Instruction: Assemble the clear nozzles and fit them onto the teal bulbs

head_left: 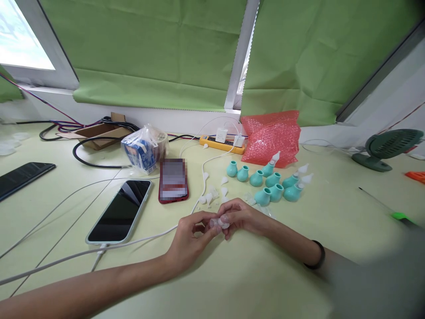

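Observation:
Near the middle of the table, my left hand (191,237) and my right hand (241,217) meet around a small clear plastic piece (217,222). My left fingers pinch its left end and my right fingers its right end; its exact kind is partly hidden by the fingers. Just beyond my right hand stand several turquoise squeeze bulbs (256,178). A few of them carry a translucent pointed tip (275,158); the others have open necks. Several loose translucent tips (209,198) lie on the table beyond my hands.
A phone (120,212) on a charging cable lies left of my hands, with a red-cased phone (173,180) behind it. Farther back are a bagged blue package (142,153), a yellow power strip (221,144) and a red bubble-wrap bag (270,139). A green fan (388,148) stands right.

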A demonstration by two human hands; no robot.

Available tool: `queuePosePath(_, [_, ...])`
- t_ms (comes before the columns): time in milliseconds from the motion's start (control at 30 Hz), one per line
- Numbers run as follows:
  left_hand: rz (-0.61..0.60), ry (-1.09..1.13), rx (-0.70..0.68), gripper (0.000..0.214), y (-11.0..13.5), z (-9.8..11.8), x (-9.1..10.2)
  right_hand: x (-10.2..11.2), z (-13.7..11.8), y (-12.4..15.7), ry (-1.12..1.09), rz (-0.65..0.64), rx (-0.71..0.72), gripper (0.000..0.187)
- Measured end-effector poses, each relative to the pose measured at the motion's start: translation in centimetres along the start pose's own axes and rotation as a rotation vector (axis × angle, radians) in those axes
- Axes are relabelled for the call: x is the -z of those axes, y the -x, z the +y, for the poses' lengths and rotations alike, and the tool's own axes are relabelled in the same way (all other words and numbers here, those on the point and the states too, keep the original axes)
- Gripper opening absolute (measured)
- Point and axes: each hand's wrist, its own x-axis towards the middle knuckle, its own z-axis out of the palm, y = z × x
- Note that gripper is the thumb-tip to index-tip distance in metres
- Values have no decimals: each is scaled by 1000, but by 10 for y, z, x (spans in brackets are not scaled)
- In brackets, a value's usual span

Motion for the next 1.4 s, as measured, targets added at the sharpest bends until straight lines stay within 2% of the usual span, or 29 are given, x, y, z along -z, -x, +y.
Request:
queuePosePath(433, [9, -63, -55, 21, 2, -3, -1, -6, 2, 0, 76, 65, 37, 19])
queuePosePath(533, [19, -30, -56, 20, 1, -3, -1, -7, 3, 0, 63, 106, 50, 20])
queuePosePath(733, [5, 83, -58, 21, 0, -2, 0, -5, -2, 3, 8, 58, 74, 23])
queuePosePath(867, [-38, 130, -39, 26, -1, 0, 2, -3, -6, 3, 109, 116, 105, 24])
queuePosePath(967, [-65, 195, 3, 24, -3, 0, 2, -4, -7, 3, 234, 106, 145, 25])
queuePosePath(1067, [-82, 217, 39, 21, -4, -1, 2, -6, -14, 7, 425, 76, 168, 29])
queuePosePath(1133, [-79, 188, 52, 20, -4, -2, 1, -5, -24, 14, 695, 120, 218, 31])
queuePosePath(1200, [-75, 153, 59, 19, -2, -2, 2, 0, -39, 24, 1090, 304, 328, 32])
queuePosePath(1267, [-83, 123, 57, 17, -1, -1, 2, 8, -53, 35, 1500, 574, 403, 32])
queuePosePath(1333, [-105, 92, 51, 16, 0, 0, 2, 20, -65, 44, 1791, 705, 323, 28])
queuePosePath(1400, [-114, 70, 51, 16, 0, 0, 2, 30, -71, 49, 1971, 715, 172, 25])
